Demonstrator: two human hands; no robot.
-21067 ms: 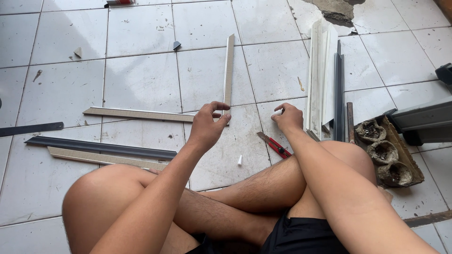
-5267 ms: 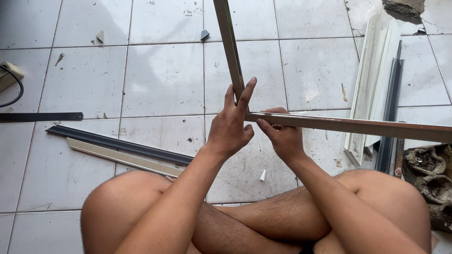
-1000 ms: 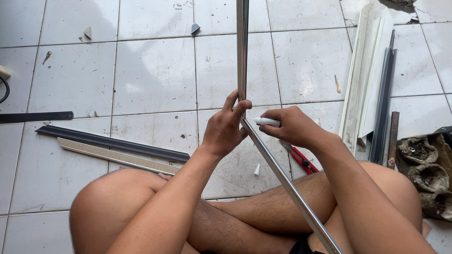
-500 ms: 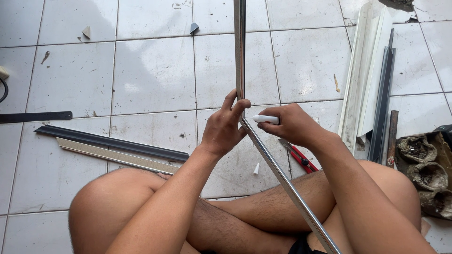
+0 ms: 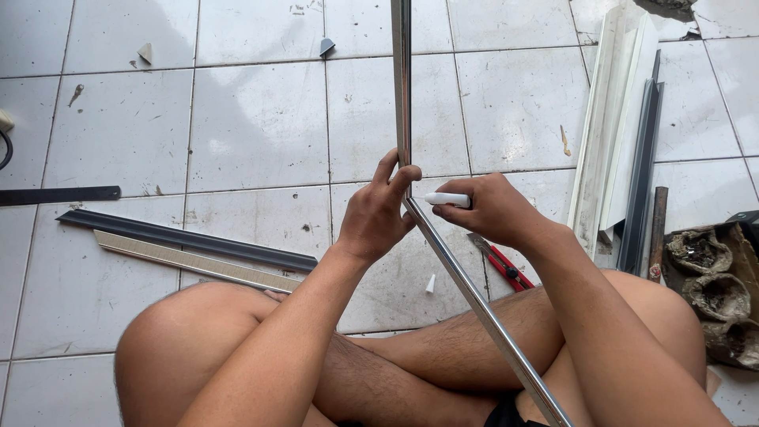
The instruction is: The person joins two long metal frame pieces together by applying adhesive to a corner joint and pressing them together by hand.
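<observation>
The left hand still pinches two metal strips together at their corner joint, unmoved over the last second. Right of that joint, the right hand stays closed around a small white tube, its tip apparently touching the joint, so the corner work goes on.

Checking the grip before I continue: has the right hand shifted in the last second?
No. The right hand holds the white tube at the metal strips' joint, same spot above the red cutter.

There were no packages, labels, signs or screens anywhere I could see. Nothing of that sort lay on the floor.
</observation>
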